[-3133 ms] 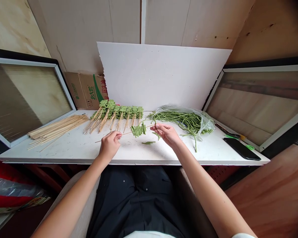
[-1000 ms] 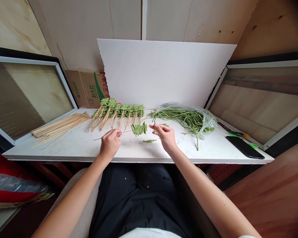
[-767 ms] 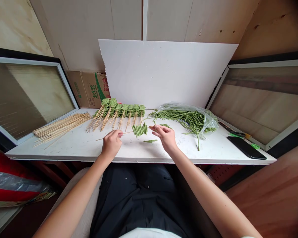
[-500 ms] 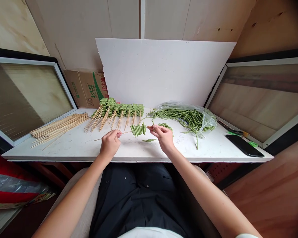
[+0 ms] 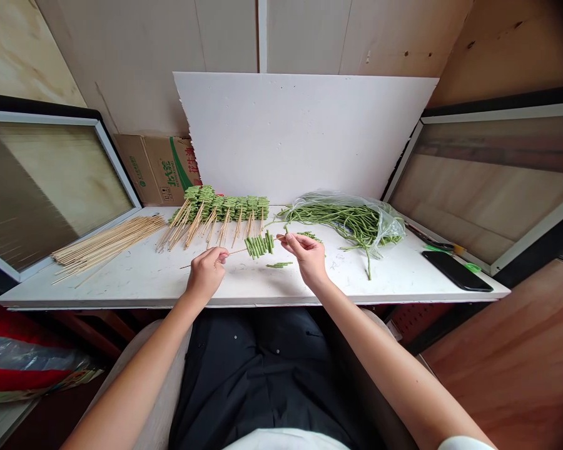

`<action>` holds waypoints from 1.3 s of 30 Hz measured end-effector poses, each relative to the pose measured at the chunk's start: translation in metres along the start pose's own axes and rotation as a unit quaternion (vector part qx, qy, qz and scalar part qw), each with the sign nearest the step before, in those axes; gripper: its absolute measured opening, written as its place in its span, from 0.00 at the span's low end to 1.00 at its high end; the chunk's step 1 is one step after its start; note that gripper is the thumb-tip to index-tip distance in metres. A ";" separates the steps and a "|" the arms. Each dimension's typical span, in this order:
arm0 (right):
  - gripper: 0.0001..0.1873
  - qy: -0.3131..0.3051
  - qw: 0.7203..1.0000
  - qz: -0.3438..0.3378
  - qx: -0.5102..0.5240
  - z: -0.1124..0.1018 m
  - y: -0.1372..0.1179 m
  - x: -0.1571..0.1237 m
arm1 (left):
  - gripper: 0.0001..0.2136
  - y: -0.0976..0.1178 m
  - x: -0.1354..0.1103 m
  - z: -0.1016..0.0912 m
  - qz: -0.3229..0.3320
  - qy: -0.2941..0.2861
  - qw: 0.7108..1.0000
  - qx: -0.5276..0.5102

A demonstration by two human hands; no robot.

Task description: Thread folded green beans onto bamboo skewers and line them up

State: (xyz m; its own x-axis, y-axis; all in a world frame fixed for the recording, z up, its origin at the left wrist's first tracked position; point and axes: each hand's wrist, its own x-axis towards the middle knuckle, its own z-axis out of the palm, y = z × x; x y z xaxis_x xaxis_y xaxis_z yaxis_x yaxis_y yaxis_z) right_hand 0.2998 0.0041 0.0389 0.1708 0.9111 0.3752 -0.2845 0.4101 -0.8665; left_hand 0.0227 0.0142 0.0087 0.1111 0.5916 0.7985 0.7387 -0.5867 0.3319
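My left hand (image 5: 205, 270) is closed around the bare stick of a bamboo skewer (image 5: 237, 251), which lies nearly level above the table. Short cut pieces of green long bean (image 5: 259, 245) are threaded side by side across it. At the skewer's tip end, my right hand (image 5: 304, 251) is closed in a pinch. A bit of green shows at its fingertips, apparently a bean piece; the fingers hide most of it. Under the hands lie a few loose cut pieces (image 5: 279, 265), and more cut pieces (image 5: 311, 236) sit partly behind my right hand.
Finished bean skewers (image 5: 234, 205) are stacked at the back, sticks facing me. Bare bamboo skewers (image 5: 107, 242) lie at left. A clear plastic bag (image 5: 387, 219) holds whole long beans (image 5: 351, 222). A black phone (image 5: 457, 270) and scissors (image 5: 429, 239) lie right. A white board (image 5: 304, 134) stands behind.
The view has shifted slightly, so the table and its things sit a little further left. Both hands keep their hold, and the threaded beans look much the same.
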 end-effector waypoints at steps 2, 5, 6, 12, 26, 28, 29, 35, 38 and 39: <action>0.21 -0.003 1.000 -0.008 -0.009 0.000 -0.002 0.000 | 0.17 0.000 0.000 0.000 -0.004 -0.011 1.000 -0.001; 0.20 -0.004 1.000 -0.023 -0.017 0.000 -0.004 0.000 | 0.18 0.001 -0.001 0.000 0.000 -0.019 1.000 -0.012; 0.20 -0.005 0.999 -0.028 -0.020 0.000 -0.005 0.000 | 0.19 0.002 -0.001 0.000 0.004 -0.020 1.000 -0.017; 0.19 -0.015 0.999 -0.039 -0.025 0.001 -0.007 -0.001 | 0.16 0.003 0.000 0.000 0.014 -0.044 0.999 -0.028; 0.17 -0.043 0.996 -0.038 -0.062 0.006 -0.003 -0.003 | 0.13 0.013 0.003 -0.001 0.002 -0.068 0.997 -0.024; 0.17 -0.044 0.996 -0.034 -0.064 0.006 0.000 -0.001 | 0.13 0.013 0.004 -0.001 -0.007 -0.063 0.998 -0.024; 0.17 -0.048 0.996 -0.035 -0.066 0.005 0.001 -0.001 | 0.14 0.012 0.004 -0.001 -0.012 -0.060 0.998 -0.023; 0.16 -0.058 0.993 -0.044 -0.094 0.001 0.008 0.003 | 0.16 0.007 0.002 0.001 -0.020 -0.052 0.998 -0.025; 0.18 -0.060 0.991 -0.033 -0.114 -0.001 0.010 0.004 | 0.17 0.006 0.002 0.002 -0.024 -0.053 0.998 -0.023; 0.18 -0.062 0.990 -0.032 -0.122 -0.001 0.011 0.004 | 0.18 0.006 0.002 0.001 -0.025 -0.053 0.998 -0.022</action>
State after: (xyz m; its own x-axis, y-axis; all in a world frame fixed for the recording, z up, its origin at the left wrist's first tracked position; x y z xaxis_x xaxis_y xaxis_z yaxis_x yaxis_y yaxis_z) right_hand 0.2986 0.0123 0.0308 0.0596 0.8878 0.4563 -0.0380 0.4588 -0.8877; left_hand 0.0279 0.0128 0.0113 0.1459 0.6741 0.7241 0.7149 -0.5778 0.3938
